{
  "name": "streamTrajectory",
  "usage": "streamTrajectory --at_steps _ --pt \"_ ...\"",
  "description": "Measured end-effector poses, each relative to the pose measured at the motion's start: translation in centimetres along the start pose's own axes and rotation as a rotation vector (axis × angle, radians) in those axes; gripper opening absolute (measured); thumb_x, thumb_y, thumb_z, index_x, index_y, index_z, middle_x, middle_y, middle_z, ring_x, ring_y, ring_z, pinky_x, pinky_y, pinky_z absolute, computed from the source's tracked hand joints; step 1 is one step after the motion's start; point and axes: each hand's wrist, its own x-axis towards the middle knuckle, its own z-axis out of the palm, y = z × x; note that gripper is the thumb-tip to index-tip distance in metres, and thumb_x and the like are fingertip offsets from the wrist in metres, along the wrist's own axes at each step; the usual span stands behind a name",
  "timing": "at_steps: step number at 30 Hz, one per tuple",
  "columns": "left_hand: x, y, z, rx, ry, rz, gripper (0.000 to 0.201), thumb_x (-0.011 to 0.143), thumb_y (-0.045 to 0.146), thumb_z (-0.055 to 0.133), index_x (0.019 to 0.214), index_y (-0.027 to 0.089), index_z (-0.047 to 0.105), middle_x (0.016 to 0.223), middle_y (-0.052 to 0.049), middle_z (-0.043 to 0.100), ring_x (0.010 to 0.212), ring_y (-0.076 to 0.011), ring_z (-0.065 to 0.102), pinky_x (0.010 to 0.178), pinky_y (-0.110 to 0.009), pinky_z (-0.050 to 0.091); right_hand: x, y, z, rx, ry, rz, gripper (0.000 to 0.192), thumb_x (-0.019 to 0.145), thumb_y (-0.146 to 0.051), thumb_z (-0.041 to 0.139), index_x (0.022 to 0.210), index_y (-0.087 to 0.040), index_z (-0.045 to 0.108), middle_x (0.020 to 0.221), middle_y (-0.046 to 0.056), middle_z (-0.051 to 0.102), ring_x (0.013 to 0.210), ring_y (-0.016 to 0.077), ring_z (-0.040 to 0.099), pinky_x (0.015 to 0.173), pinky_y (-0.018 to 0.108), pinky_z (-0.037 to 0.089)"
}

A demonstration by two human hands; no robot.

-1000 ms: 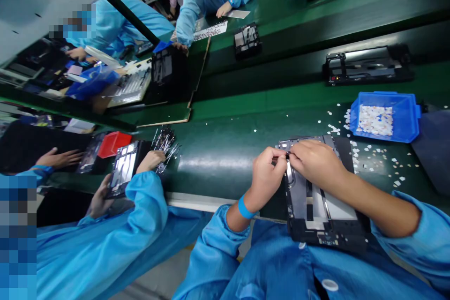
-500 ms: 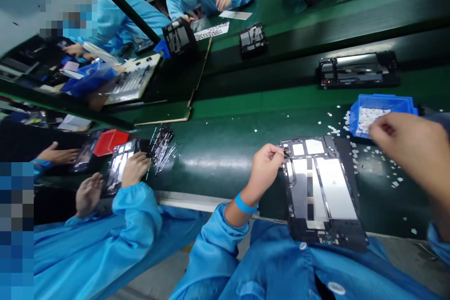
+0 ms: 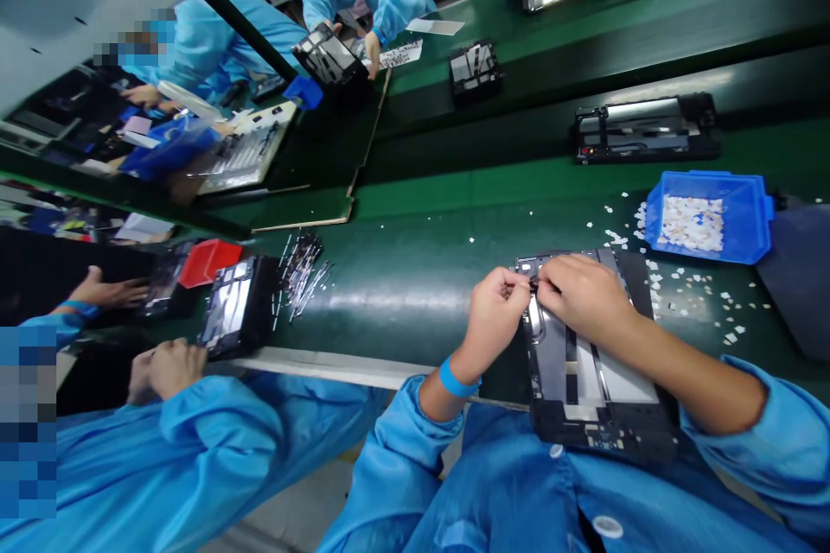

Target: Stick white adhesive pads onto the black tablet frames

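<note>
A: Main item & pos.?
B: Opened tablet unit [image 3: 587, 410], lower right of frame, at near edge of green bench [image 3: 402, 276]; flat grey panels exposed.
A: L. hand?
B: L. hand [image 3: 496, 307] at unit's upper-left corner; thumb & index pinched tight on a small dark part [image 3: 533, 283], type n/a, too small to ID. Blue wristband [image 3: 457, 378] on that wrist.
A: R. hand?
B: R. hand [image 3: 587, 298] lies over unit's top, fingers bent, tips meeting L. fingertips. Gap & grip hidden; cannot tell if it has hold of anything.
A: Adj. items?
B: Blue bin [image 3: 745, 212], right of frame, w/ white chips [image 3: 691, 223] inside; loose chips [image 3: 730, 298] scattered betw. bin & unit.
A: Elsewhere?
B: Second tablet unit [image 3: 648, 128], upper right. Metal strips [image 3: 302, 276] piled left of ctr., nr. red bin [image 3: 211, 263].
</note>
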Motion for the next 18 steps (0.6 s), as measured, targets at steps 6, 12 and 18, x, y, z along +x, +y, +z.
streamTrajectory --at_steps 6,12,18 --pt "0.3 0.3 -0.7 -0.070 -0.030 -0.087 0.006 0.082 0.022 0.065 0.081 0.017 0.068 0.073 -0.001 0.069 0.065 -0.0117 0.061 0.063 -0.023 0.048 -1.0 7.8 -6.8 -0.072 -0.010 0.434 0.010 0.086 -0.027 0.061 0.082 -0.023 0.069 0.084 0.008 0.073 0.074 0.0219 0.059 0.067 0.033 0.037" --pt "-0.5 1.1 -3.4 0.015 -0.083 -0.009 0.016 0.091 0.028 0.063 0.098 0.017 0.073 0.097 -0.007 0.079 0.071 -0.0124 0.065 0.066 -0.024 0.052 -3.0 11.1 -10.3 -0.142 -0.107 0.637 0.017 0.088 -0.040 0.063 0.091 -0.027 0.074 0.084 0.008 0.076 0.068 0.0220 0.060 0.066 0.036 0.040" --pt "1.0 0.2 -5.4 0.484 0.013 0.369 0.017 0.096 0.020 0.060 0.104 0.019 0.075 0.098 -0.007 0.077 0.086 -0.0172 0.070 0.080 -0.030 0.055 3.0 2.3 -5.4 0.247 -0.415 0.418 0.027 0.090 -0.043 0.060 0.081 -0.025 0.078 0.082 0.002 0.078 0.075 0.0200 0.069 0.066 0.030 0.044"
